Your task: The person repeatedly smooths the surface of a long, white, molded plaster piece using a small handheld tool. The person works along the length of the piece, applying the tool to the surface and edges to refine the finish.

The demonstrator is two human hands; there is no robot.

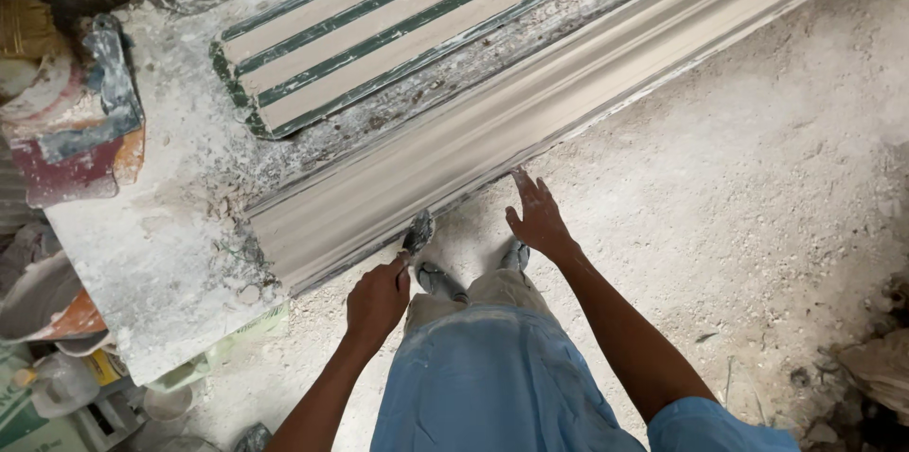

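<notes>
Head view looks straight down at a long plaster cornice moulding lying on a dusty, plaster-caked worktop. Its long axis runs diagonally, from the near end just ahead of the person's left hand up and away toward the far right. The moulding is pale grey-beige, smooth and matte, with parallel stepped ridges along its whole length.

Left hand, just off the moulding's near edge, has its grip clamped on a small scraper, whose plaster-crusted blade points up toward that edge and ends close to it; contact cannot be told. Right hand, further along the same edge, is spread with fingers apart and holds nothing, its fingertips at the moulding's lower lip.

Beyond the moulding, parallel to it, lies a flat panel of beige strips divided by green lines with chipped paint. Left of the moulding's near end sit stained plaster buckets. Below the moulding, the floor is rough and white with dust.
</notes>
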